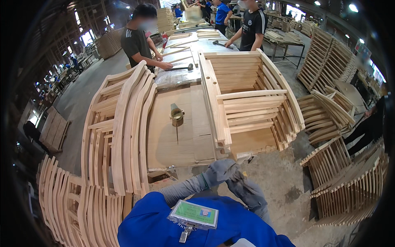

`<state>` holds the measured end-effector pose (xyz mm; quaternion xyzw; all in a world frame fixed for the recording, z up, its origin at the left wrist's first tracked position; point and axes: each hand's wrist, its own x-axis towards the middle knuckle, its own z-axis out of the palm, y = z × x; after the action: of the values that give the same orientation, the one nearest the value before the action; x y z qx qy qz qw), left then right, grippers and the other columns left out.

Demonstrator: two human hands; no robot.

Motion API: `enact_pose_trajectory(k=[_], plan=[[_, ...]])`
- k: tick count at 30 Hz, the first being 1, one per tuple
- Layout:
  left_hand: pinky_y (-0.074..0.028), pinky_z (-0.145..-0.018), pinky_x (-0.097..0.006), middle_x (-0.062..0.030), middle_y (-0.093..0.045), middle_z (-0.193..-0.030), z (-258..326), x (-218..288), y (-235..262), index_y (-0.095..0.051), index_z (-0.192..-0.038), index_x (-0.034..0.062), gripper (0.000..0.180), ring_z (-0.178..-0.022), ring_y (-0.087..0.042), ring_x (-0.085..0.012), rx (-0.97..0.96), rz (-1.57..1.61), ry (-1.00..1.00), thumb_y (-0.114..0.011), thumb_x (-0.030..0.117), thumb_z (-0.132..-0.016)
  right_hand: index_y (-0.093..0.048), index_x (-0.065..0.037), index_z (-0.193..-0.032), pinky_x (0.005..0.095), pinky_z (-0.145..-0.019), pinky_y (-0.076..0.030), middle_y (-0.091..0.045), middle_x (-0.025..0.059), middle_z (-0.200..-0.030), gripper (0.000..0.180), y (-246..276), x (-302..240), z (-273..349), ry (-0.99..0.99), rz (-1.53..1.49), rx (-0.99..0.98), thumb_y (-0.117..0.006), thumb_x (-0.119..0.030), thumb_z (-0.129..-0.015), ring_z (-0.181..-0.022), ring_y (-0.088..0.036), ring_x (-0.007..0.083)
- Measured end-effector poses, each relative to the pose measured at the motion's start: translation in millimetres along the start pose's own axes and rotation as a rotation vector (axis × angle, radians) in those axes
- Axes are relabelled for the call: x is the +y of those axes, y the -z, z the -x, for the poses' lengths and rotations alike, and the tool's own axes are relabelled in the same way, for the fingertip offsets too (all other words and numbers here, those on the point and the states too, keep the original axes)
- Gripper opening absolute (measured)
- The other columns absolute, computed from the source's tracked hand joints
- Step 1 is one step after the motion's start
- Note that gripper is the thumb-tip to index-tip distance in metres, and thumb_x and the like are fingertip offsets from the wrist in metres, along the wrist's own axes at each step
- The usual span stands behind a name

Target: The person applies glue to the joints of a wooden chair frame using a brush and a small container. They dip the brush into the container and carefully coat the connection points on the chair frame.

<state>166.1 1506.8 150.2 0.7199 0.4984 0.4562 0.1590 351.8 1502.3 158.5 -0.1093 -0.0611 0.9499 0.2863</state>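
Note:
Both my hands wear grey gloves and meet close to my body, just off the table's near edge. My left hand (pixel 222 170) is curled closed against the fingers of my right hand (pixel 243 184), which are also drawn together. A small yellowish spot shows beside the fingers, but what they hold, if anything, is too small to make out. Ahead of the hands is the cardboard-covered table (pixel 164 140). On it stands a small cup (pixel 177 114) with a thin brown streak or stick running toward me. A stack of pale wooden frames (pixel 252 95) rises just beyond my hands on the right.
More curved wooden frames (pixel 123 136) stand stacked at the table's left, with others (pixel 78 201) below. Frame piles (pixel 349 185) line the right floor. Two people work across the table, one beside a black-headed mallet (pixel 190 66), the other holding a dark hammer-like tool (pixel 217 43).

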Motion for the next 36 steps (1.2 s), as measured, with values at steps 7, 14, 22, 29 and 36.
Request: enact_pose_trajectory(k=[7, 14, 22, 29, 36], plan=[[-0.046, -0.059, -0.038, -0.0137, -0.057, -0.070, -8.7, 10.9, -0.8, -0.057, -0.089, 0.0007, 0.020, -0.065, -0.059, -0.0299, -0.055, 0.104, 0.162, -0.057, 0.020, -0.089, -0.024, 0.002, -0.139, 0.0433, -0.110, -0.025, -0.030, 0.0215, -0.141, 0.062, 17.5, 0.5, 1.2, 0.119, 0.112, -0.062, -0.050, -0.027, -0.090, -0.130, -0.031, 0.0328], [-0.048, -0.071, -0.035, -0.0194, -0.060, -0.094, 10.0, 4.6, -10.5, -0.054, -0.104, -0.0015, 0.041, -0.091, -0.060, -0.0211, -0.146, 0.248, 0.289, -0.060, 0.035, -0.086, -0.031, -0.014, -0.139, 0.0531, -0.108, -0.021, -0.029, 0.0220, -0.139, 0.062, -28.8, -12.9, 2.4, 0.398, -0.047, -0.228, -0.039, -0.053, -0.091, -0.126, -0.034, 0.0342], [-0.048, -0.074, -0.035, -0.0147, -0.064, -0.096, -0.7, 56.4, -20.8, -0.058, -0.110, 0.0047, 0.026, -0.086, -0.062, -0.0250, -0.733, 0.454, 0.348, -0.052, 0.019, -0.090, -0.026, -0.005, -0.139, 0.0504, -0.109, -0.021, -0.038, 0.0167, -0.135, 0.074, -67.8, -24.9, -11.8, 0.395, -0.244, -0.127, -0.039, -0.058, -0.089, -0.126, -0.035, 0.0316], [-0.048, -0.067, -0.036, -0.0128, -0.063, -0.080, 5.9, 47.3, -38.8, -0.060, -0.090, 0.0028, 0.020, -0.072, -0.060, -0.0290, -0.399, 0.423, 0.120, -0.055, 0.022, -0.087, -0.022, -0.009, -0.142, 0.0452, -0.107, -0.029, -0.032, 0.0154, -0.141, 0.073, -48.7, -48.1, -29.6, 0.335, -0.465, -0.692, -0.040, -0.057, -0.089, -0.126, -0.036, 0.0246], [-0.048, -0.070, -0.039, -0.0161, -0.062, -0.088, 19.8, 22.4, 12.1, -0.061, -0.100, 0.0029, 0.025, -0.080, -0.060, -0.0335, -0.150, 0.196, -0.231, -0.058, 0.022, -0.085, -0.013, -0.016, -0.145, 0.0399, -0.088, -0.044, -0.031, 0.0140, -0.143, 0.066, -126.2, -10.7, -78.8, 0.644, -0.084, -0.533, -0.046, -0.040, -0.093, -0.113, -0.046, 0.0189]])
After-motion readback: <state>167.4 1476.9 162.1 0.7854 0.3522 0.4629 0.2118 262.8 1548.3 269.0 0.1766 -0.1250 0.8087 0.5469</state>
